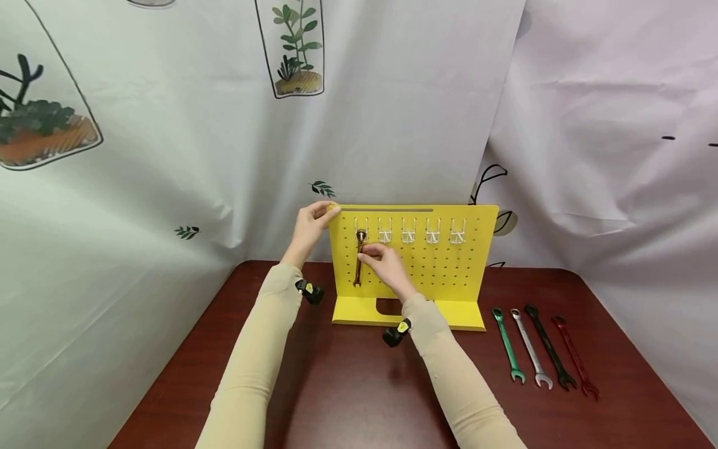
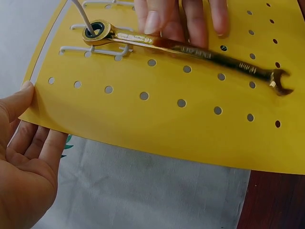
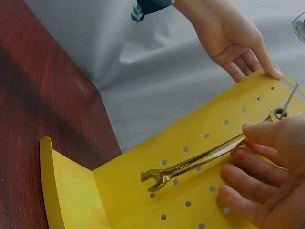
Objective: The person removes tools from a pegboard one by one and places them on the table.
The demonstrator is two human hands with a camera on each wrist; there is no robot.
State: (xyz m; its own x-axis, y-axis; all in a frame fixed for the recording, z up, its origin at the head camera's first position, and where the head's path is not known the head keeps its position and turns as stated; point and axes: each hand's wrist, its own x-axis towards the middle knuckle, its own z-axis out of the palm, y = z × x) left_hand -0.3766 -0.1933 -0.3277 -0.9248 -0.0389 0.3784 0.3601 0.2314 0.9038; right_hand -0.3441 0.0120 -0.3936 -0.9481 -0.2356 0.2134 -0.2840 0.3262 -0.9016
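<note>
A gold combination wrench (image 2: pixel 164 44) hangs against a yellow pegboard (image 1: pixel 429 268), its ring end around a white hook (image 2: pixel 82 13) at the board's upper left. Thumb and fingers of my right hand (image 1: pixel 386 265) pinch the wrench's shaft near the ring, as the right wrist view (image 3: pixel 267 176) shows. The open end points down. My left hand (image 1: pixel 310 229) grips the board's upper left corner, thumb in front and fingers behind; the left wrist view shows this hand (image 2: pixel 28 171) close up.
More white hooks (image 1: pixel 408 236) run in a row to the right on the board. On the dark red table (image 1: pixel 336 386), a green wrench (image 1: pixel 507 343), a silver wrench (image 1: pixel 530 349), a black wrench (image 1: pixel 550 346) and a red wrench (image 1: pixel 576 355) lie at the right. A patterned curtain (image 1: pixel 392 125) hangs behind.
</note>
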